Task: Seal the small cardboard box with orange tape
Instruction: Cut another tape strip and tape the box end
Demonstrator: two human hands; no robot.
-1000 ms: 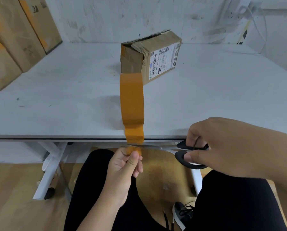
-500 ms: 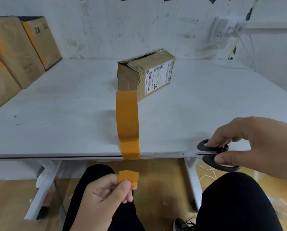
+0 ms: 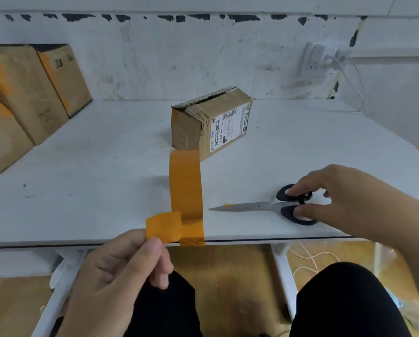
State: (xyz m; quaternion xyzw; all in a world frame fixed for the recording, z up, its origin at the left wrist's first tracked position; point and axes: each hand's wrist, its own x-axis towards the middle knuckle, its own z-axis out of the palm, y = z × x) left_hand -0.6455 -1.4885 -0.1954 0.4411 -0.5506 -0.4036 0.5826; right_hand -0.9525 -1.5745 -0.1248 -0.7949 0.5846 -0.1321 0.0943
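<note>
Both forearms are bare, no sleeves in view. The left hand (image 3: pixel 121 266) and right hand (image 3: pixel 344 203) wear no gloves. Black trousers (image 3: pixel 344 302), seemingly plain, cover both legs.

Views: one only, head-worn; nothing shared with a second view.
Position: above the near edge of the white table (image 3: pixel 82 166), over the lap.
Facing: forward and down, toward the back wall (image 3: pixel 179 57).
Nearness: close to both hands; left hand (image 3: pixel 121 268) lowest in frame, right hand (image 3: pixel 344 203) to its right and farther in.
Reach: beyond the left hand's pinch, small cardboard box (image 3: pixel 203 125) mid-table; stacked boxes (image 3: pixel 21 98) far left.
Lens: wide-angle, edges bowed.
</note>
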